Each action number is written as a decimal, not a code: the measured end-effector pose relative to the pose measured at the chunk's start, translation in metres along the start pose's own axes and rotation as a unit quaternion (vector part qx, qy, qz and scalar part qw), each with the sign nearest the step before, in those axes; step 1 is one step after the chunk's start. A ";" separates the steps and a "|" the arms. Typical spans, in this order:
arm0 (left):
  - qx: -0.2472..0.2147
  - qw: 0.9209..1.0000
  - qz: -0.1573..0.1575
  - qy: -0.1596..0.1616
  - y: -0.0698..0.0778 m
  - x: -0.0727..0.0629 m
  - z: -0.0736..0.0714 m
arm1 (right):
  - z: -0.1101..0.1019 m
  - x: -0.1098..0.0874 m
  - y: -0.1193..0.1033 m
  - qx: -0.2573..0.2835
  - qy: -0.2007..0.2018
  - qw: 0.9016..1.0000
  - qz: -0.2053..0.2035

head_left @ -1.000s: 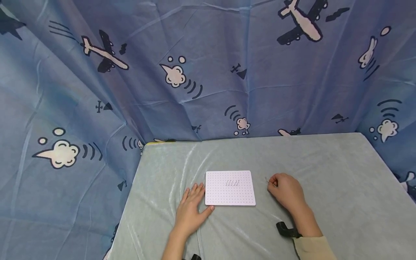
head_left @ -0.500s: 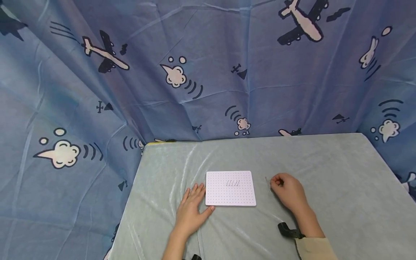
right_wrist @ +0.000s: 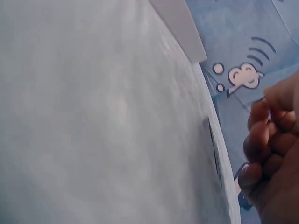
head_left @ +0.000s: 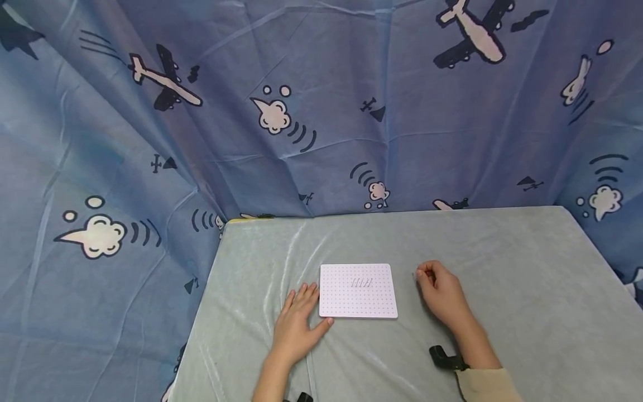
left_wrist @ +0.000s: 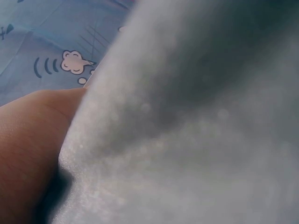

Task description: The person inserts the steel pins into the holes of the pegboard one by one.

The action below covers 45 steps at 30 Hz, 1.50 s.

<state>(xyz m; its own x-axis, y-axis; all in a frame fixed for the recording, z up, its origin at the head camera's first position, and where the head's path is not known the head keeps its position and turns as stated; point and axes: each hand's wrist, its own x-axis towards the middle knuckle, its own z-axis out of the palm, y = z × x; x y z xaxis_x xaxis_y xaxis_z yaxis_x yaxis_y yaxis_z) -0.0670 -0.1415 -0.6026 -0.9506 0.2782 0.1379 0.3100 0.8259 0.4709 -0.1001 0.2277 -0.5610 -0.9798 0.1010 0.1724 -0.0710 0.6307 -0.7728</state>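
A white board (head_left: 351, 306) with a grid of small holes lies on the cloth-covered table. Several thin metal pins (head_left: 361, 283) lean in a row in its upper right part. At the board's left edge my left hand (head_left: 297, 330) rests flat, fingers spread, with the thumb near the lower left corner. To the right of the board, my right hand (head_left: 446, 295) pinches a thin dark pin-like piece (right_wrist: 261, 99) between thumb and index finger; most of it is hidden by the fingers. In the right wrist view, a slim metallic piece (right_wrist: 214, 149) lies on the cloth near that hand.
Pale grey-green velvety cloth (head_left: 527, 290) covers the table. Behind and to the left hangs a blue curtain (head_left: 326, 56) printed with planes and clouds. A black wrist mount (head_left: 444, 358) sits on my right wrist. The left wrist view is mostly blurred cloth.
My right hand has lifted slightly up and away from the table spot with the thin pieces, fingers still pinched. The left hand and the board stay put.
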 end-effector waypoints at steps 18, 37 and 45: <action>-0.005 1.000 -0.002 -0.005 -0.001 0.001 -0.002 | 0.037 -0.002 -0.041 0.132 -0.032 0.990 -0.026; -0.005 1.000 -0.005 -0.010 -0.003 0.002 -0.002 | 0.050 -0.001 -0.042 0.071 -0.044 0.994 -0.064; -0.007 1.000 -0.004 -0.011 -0.002 0.002 -0.002 | 0.052 -0.001 -0.042 0.050 -0.052 0.994 -0.080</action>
<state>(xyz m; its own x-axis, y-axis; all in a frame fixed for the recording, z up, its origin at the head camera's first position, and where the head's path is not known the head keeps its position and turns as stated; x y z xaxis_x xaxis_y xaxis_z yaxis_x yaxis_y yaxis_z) -0.0699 -0.1440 -0.6015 -0.9527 0.2813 0.1151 0.3011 0.8212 0.4848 -0.1057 0.1612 -0.5603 -0.9679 -0.0780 0.2390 -0.2415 0.5523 -0.7979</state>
